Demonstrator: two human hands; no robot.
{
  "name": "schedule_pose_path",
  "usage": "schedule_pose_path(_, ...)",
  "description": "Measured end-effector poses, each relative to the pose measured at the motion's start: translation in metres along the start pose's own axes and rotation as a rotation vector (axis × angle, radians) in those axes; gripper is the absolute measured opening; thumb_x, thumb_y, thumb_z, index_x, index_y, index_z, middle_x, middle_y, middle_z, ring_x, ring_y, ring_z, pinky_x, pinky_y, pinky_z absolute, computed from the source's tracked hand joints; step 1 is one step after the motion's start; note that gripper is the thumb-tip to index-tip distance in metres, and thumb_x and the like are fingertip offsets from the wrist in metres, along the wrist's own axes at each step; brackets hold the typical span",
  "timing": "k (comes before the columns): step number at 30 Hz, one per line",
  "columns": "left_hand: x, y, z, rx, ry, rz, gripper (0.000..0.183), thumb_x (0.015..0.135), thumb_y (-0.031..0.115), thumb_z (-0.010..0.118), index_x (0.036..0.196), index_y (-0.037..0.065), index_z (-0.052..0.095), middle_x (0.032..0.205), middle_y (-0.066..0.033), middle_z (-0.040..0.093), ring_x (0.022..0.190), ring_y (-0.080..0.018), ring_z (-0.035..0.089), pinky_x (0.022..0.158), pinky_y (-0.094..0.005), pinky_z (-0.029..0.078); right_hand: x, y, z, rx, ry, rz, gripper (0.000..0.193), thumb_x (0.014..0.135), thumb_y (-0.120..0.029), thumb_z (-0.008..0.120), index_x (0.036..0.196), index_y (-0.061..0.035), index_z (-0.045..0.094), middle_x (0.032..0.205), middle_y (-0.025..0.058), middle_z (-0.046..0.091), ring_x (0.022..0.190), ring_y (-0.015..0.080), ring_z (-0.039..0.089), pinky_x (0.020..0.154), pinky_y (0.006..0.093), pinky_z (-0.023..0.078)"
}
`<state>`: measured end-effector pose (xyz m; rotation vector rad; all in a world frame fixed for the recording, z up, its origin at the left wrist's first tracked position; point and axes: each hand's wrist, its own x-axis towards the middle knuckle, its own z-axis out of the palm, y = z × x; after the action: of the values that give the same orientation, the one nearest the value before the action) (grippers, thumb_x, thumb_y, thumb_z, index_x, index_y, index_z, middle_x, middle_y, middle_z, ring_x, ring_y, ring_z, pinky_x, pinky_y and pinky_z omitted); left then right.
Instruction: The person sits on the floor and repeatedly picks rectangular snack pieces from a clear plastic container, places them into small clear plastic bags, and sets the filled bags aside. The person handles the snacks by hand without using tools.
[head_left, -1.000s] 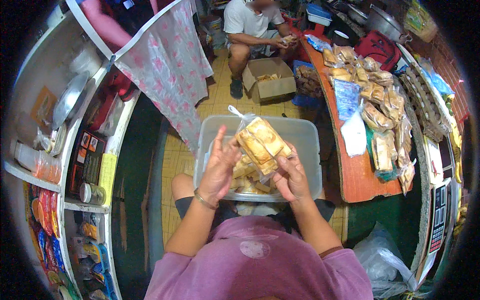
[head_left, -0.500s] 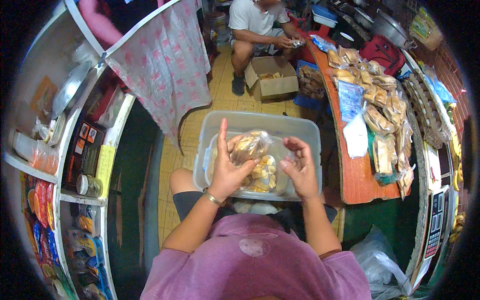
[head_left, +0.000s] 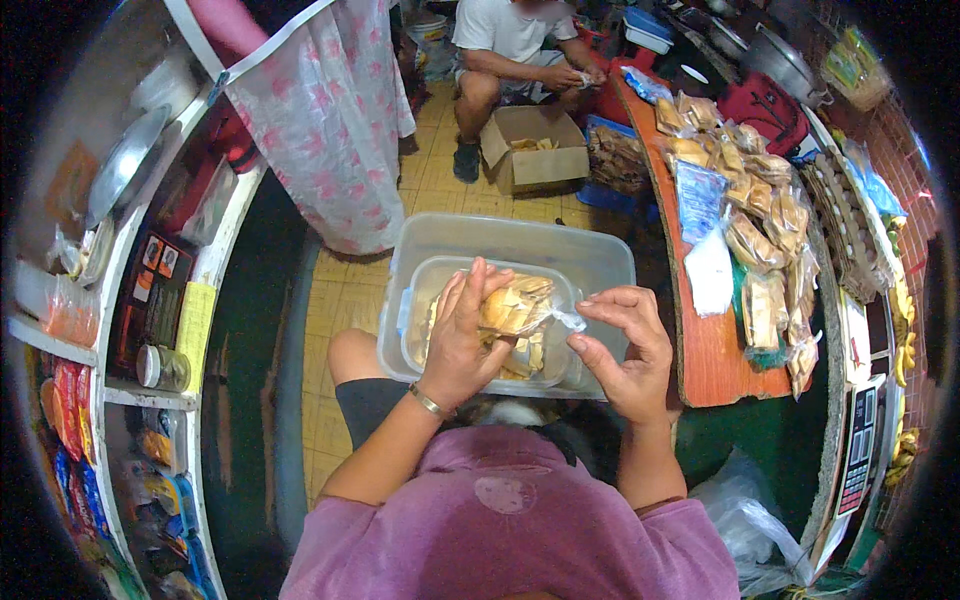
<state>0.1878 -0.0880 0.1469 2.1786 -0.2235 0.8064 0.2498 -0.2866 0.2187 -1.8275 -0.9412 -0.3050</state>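
Observation:
My left hand (head_left: 462, 345) is closed round a small clear plastic bag (head_left: 518, 306) packed with golden-brown pieces that look like bread. The bag's neck (head_left: 570, 320) is twisted tight and points right. Beside that neck, my right hand (head_left: 638, 352) has its thumb and fingers apart; whether a fingertip touches the plastic is hard to tell. Below both hands, a smaller clear tub (head_left: 415, 345) holding more of the pieces sits inside a large translucent plastic bin (head_left: 500, 232).
A reddish wooden table (head_left: 708, 365) at right carries several bagged breads (head_left: 755, 240). Ahead, a person (head_left: 505, 50) sits behind an open cardboard box (head_left: 548, 170). Shelves (head_left: 150, 398) stand at left, near a hanging flowered curtain (head_left: 325, 130). A scale (head_left: 860, 445) is at far right.
The bag in my left hand has tipped so its neck, now twisted, points right. My right hand has shifted slightly right, beside the neck. The view has moved a little.

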Motion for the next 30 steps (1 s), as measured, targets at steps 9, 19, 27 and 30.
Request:
schedule_pose_path(9,-0.009,0.001,0.003,-0.489,-0.077,-0.296,0.101,0.075,0.006,0.071,0.151,0.006,0.004,0.122,-0.0167,0.058,0.117,-0.0319,0.054,0.104,-0.0419,0.036,0.019,-0.004,-0.001,-0.051,-0.182,-0.039,0.026,0.076,-0.011,0.072,0.101,-0.0068,0.071,0.096,0.0102,0.063,0.092,0.0262,0.055,0.081,0.0354,0.044)
schedule_pose_path(19,-0.019,-0.012,-0.006,-0.637,-0.239,-0.483,0.108,0.075,0.008,0.075,0.152,0.013,0.000,0.124,-0.0206,0.054,0.117,-0.0263,0.054,0.100,-0.0359,0.041,0.037,-0.012,-0.003,-0.145,-0.371,-0.168,0.019,0.077,-0.009,0.070,0.096,-0.0079,0.069,0.099,0.0088,0.061,0.094,0.0288,0.056,0.082,0.0384,0.046)
schedule_pose_path(27,-0.021,-0.007,-0.011,-0.725,-0.316,-0.427,0.102,0.080,0.013,0.076,0.152,0.012,0.005,0.127,-0.0157,0.053,0.115,-0.0220,0.054,0.098,-0.0353,0.042,0.042,-0.011,0.006,-0.321,-0.232,-0.241,0.015,0.077,-0.010,0.068,0.090,-0.0046,0.062,0.090,0.0096,0.059,0.087,0.0296,0.057,0.077,0.0389,0.047)
schedule_pose_path(30,-0.021,-0.005,-0.012,-0.685,-0.387,-0.415,0.101,0.079,0.016,0.076,0.152,0.010,0.006,0.133,-0.0183,0.049,0.124,-0.0250,0.048,0.103,-0.0376,0.038,0.038,-0.014,0.010,-0.334,-0.183,-0.270,0.015,0.076,-0.010,0.068,0.089,-0.0046,0.062,0.089,0.0098,0.059,0.085,0.0294,0.057,0.075,0.0387,0.047)
